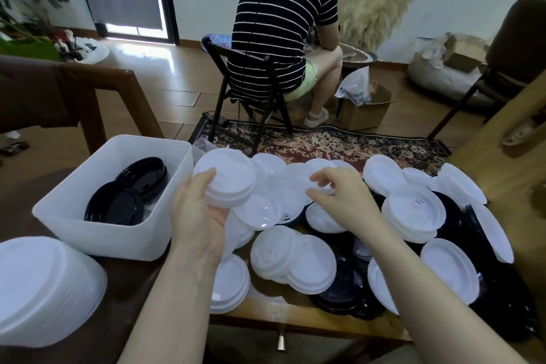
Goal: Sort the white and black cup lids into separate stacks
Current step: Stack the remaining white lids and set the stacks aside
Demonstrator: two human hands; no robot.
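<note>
A: White lids point(227, 183), a short stack, sit in the left hand point(201, 216), fingers curled round them, above the surface point(310, 319).

B: The other hand?

A: The right hand point(339, 195) hovers over the mixed pile point(369, 233), thumb and fingers loosely bent, holding nothing.

B: Around them?

A: White tub point(97, 227) on the left with black lids point(118, 204); a tall white stack point(44, 289) nearer. Beyond, someone seated on a folding chair point(236, 91).
</note>
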